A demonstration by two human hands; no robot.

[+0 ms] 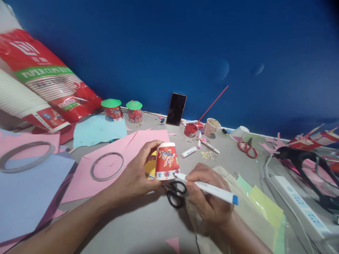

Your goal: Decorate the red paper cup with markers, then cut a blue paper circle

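My left hand [137,173] grips an upside-down red paper cup [166,161] with a printed pattern, holding it on yellow paper [149,168] over the pink sheet [124,155]. My right hand [205,195] is closed around a white marker with a blue end cap [209,188]; its tip touches the cup's lower rim on the right. Black-handled scissors [176,193] lie on the table just under the marker, between both hands.
Two cups with green paper lids [113,109] stand at the back, next to a phone [176,108] leaning on the blue wall. Packs of paper cups [39,84] lie left. Tape rings [107,166], coloured sheets, markers, red scissors [247,148] and a power strip [299,208] surround the work spot.
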